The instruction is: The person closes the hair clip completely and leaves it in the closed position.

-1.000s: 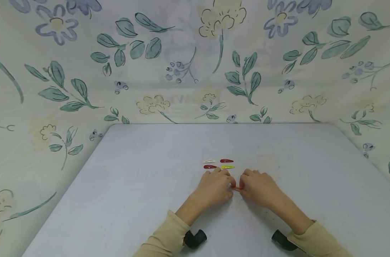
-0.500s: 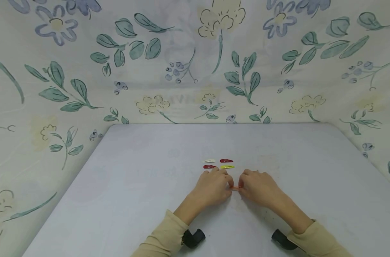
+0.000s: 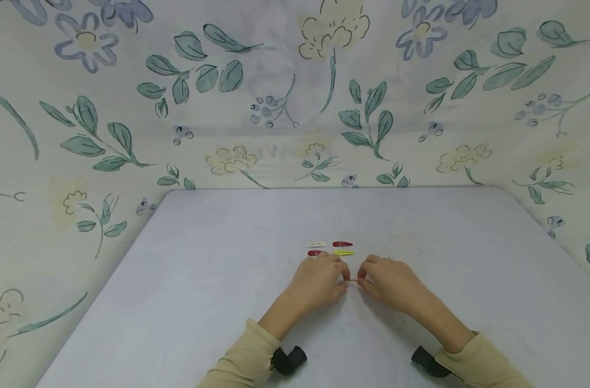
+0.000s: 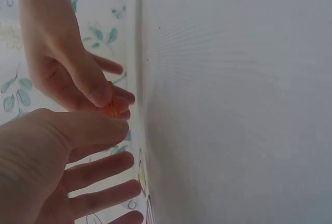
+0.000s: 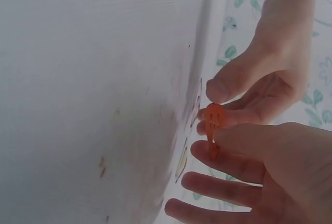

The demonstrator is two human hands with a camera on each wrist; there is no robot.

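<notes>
Between both hands is an orange snap hair clip point(image 5: 211, 125), seen in the head view only as a thin line. My left hand point(image 3: 319, 281) pinches its wide end between thumb and index finger. The narrow end is pinched by the thumb and index finger of my right hand point(image 3: 391, 283). In the right wrist view the clip's slotted face shows, while fingertips cover much of it in the left wrist view. Just beyond the left hand lie a white hair clip point(image 3: 316, 244), a red one point(image 3: 342, 244), a yellow one point(image 3: 343, 253) and another red one point(image 3: 315, 253), partly hidden by fingers.
The white table point(image 3: 217, 242) stretches out on all sides of the hands. Floral-patterned cloth point(image 3: 275, 134) rises behind it and along both sides. Black devices point(image 3: 289, 360) stick out beneath the beige sleeve cuffs. Small dark specks mark the tabletop near the right hand.
Both hands have shifted slightly left, with the orange hair clip between them. The clip has moved a little away from me and now looks thinner, turned more edge-on.
</notes>
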